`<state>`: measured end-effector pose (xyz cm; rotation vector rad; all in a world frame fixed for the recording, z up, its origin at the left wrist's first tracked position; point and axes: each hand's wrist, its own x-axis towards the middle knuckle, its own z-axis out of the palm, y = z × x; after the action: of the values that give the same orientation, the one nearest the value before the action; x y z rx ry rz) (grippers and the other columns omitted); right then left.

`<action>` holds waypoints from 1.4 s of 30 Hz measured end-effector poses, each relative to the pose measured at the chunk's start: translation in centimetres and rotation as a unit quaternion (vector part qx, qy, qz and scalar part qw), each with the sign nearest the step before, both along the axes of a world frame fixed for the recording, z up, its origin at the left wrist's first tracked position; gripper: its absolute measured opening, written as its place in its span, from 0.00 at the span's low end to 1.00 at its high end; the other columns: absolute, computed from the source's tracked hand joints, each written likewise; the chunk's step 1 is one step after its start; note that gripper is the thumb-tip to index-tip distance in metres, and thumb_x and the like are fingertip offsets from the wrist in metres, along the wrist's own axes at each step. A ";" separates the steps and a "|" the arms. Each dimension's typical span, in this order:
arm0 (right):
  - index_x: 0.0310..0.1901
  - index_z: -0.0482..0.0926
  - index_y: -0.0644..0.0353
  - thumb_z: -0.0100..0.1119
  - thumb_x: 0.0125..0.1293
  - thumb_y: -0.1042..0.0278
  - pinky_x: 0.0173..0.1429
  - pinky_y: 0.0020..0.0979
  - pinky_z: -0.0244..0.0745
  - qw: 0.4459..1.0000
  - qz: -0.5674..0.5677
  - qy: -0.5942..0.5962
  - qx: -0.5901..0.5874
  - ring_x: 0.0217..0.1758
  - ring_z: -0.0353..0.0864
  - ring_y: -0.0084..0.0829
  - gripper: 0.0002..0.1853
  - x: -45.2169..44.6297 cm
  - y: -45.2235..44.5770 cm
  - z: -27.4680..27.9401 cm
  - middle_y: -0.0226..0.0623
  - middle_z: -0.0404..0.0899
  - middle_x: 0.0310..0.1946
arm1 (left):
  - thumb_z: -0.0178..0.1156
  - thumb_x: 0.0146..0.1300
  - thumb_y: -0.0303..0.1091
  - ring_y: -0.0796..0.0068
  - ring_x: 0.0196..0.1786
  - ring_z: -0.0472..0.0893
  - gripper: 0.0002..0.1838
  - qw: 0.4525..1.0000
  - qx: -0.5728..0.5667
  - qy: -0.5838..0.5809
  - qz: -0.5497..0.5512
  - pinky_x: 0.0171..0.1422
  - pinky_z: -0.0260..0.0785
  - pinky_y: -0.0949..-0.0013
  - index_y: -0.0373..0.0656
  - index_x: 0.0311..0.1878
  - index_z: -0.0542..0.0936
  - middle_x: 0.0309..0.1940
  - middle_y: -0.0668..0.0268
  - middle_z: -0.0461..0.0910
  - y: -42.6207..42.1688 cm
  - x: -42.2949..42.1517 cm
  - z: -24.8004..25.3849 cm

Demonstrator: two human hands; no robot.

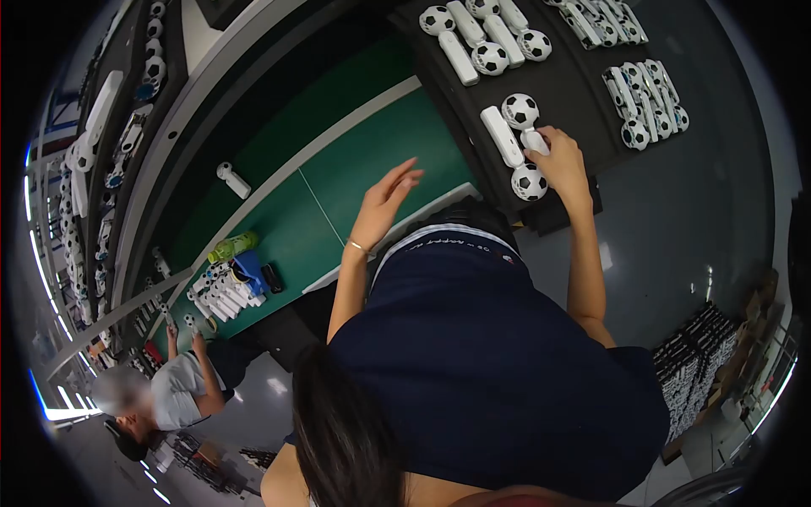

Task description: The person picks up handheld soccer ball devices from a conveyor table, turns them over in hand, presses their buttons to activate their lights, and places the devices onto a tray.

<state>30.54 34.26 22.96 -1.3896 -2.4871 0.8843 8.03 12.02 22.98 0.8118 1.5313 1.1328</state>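
My right hand (557, 160) is closed round the white handle of a soccer-ball-headed device (520, 111) at the dark tray (566, 101) on my right. Beside it lies a second such device (502, 137), turned the other way, with its ball end near my wrist. The fingers partly hide the handle that I grip. Above the green worktop (405, 144), my left hand (384, 203) is held with its fingers stretched out and nothing in them.
More soccer-ball devices (490, 57) lie in rows farther along the tray, with another group (646, 101) to the right. One lone device (234, 180) lies on the dark green conveyor. A co-worker (182, 384) handles devices beside a white pile (224, 291) and a blue item (249, 272).
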 end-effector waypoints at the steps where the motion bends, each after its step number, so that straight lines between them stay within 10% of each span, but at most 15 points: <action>1: 0.45 0.76 0.66 0.64 0.53 0.67 0.49 0.44 0.72 1.000 0.000 -0.008 0.008 0.45 0.77 0.53 0.18 -0.1 -0.1 0.0 0.54 0.77 0.40 | 0.41 0.71 0.42 0.62 0.59 0.74 0.25 0.998 -0.043 0.052 0.016 0.64 0.65 0.65 0.36 0.65 0.63 0.57 0.52 0.72 -2.8 -1.3 -1.8; 4: 0.49 0.74 0.66 0.60 0.57 0.65 0.49 0.45 0.71 0.998 0.000 -0.067 0.000 0.47 0.77 0.54 0.19 -0.9 -0.5 1.6 0.56 0.78 0.41 | 0.39 0.72 0.40 0.66 0.56 0.76 0.24 0.935 -0.111 -0.250 0.224 0.62 0.66 0.68 0.38 0.66 0.63 0.56 0.54 0.74 -10.6 -4.4 -2.3; 16: 0.57 0.69 0.60 0.58 0.61 0.67 0.65 0.43 0.59 0.971 0.118 0.035 0.203 0.63 0.60 0.53 0.22 -13.3 -4.4 4.6 0.55 0.57 0.63 | 0.43 0.68 0.33 0.70 0.51 0.79 0.19 0.809 -0.039 -0.159 0.565 0.55 0.70 0.70 0.37 0.60 0.70 0.51 0.56 0.78 -22.7 -6.9 -5.6; 23: 0.56 0.71 0.54 0.60 0.59 0.61 0.66 0.61 0.51 0.918 0.380 -0.088 0.067 0.60 0.67 0.51 0.22 -23.0 -14.8 2.4 0.50 0.63 0.60 | 0.46 0.65 0.29 0.73 0.44 0.81 0.19 0.873 -0.009 0.041 0.487 0.49 0.72 0.72 0.42 0.60 0.71 0.45 0.59 0.81 -22.1 -17.4 -9.7; 27: 0.59 0.69 0.54 0.55 0.63 0.53 0.65 0.72 0.35 0.849 0.463 -0.236 -0.101 0.51 0.76 0.51 0.25 -25.2 -18.3 1.3 0.48 0.78 0.43 | 0.55 0.58 0.34 0.56 0.51 0.77 0.30 0.861 -0.180 0.177 0.442 0.56 0.69 0.61 0.58 0.66 0.64 0.50 0.52 0.76 -19.7 -26.0 -14.8; 30: 0.60 0.68 0.55 0.55 0.63 0.53 0.66 0.70 0.34 0.865 0.437 -0.226 -0.101 0.51 0.76 0.49 0.26 -26.0 -19.2 0.9 0.48 0.78 0.42 | 0.58 0.54 0.36 0.45 0.58 0.69 0.32 0.780 -0.412 0.358 0.306 0.59 0.65 0.51 0.67 0.64 0.65 0.57 0.47 0.66 -16.8 -30.3 -17.5; 34: 0.59 0.68 0.55 0.54 0.63 0.52 0.67 0.69 0.36 0.888 0.387 -0.240 -0.053 0.51 0.76 0.51 0.26 -25.5 -17.6 0.6 0.49 0.78 0.42 | 0.59 0.53 0.38 0.42 0.60 0.63 0.31 0.819 -0.384 0.337 0.262 0.60 0.61 0.44 0.67 0.62 0.67 0.58 0.47 0.59 -15.3 -34.1 -23.5; 39: 0.58 0.68 0.60 0.55 0.63 0.53 0.66 0.69 0.41 0.916 0.278 -0.287 0.013 0.50 0.77 0.45 0.26 -24.1 -14.8 0.6 0.45 0.77 0.43 | 0.58 0.57 0.35 0.58 0.38 0.75 0.10 0.777 -0.354 0.445 0.269 0.41 0.73 0.59 0.52 0.43 0.73 0.43 0.55 0.67 -14.2 -35.1 -24.8; 40: 0.58 0.68 0.60 0.55 0.63 0.53 0.65 0.70 0.42 0.919 0.262 -0.293 0.017 0.51 0.77 0.45 0.26 -24.0 -14.6 0.5 0.45 0.77 0.43 | 0.58 0.57 0.35 0.58 0.38 0.75 0.10 0.782 -0.351 0.443 0.262 0.41 0.73 0.59 0.52 0.43 0.73 0.43 0.55 0.67 -14.1 -35.4 -23.8; 42: 0.58 0.68 0.60 0.55 0.63 0.53 0.65 0.69 0.43 0.916 0.268 -0.299 0.002 0.51 0.76 0.45 0.27 -23.8 -14.7 0.6 0.46 0.77 0.44 | 0.58 0.60 0.42 0.67 0.35 0.76 0.10 0.918 -0.087 -0.008 0.388 0.40 0.73 0.62 0.49 0.41 0.72 0.34 0.62 0.73 -14.7 -35.3 -19.9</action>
<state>6.78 19.56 23.61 -1.0972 -3.4398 0.5741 -27.24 -2.67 3.08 0.0399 1.9748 1.5163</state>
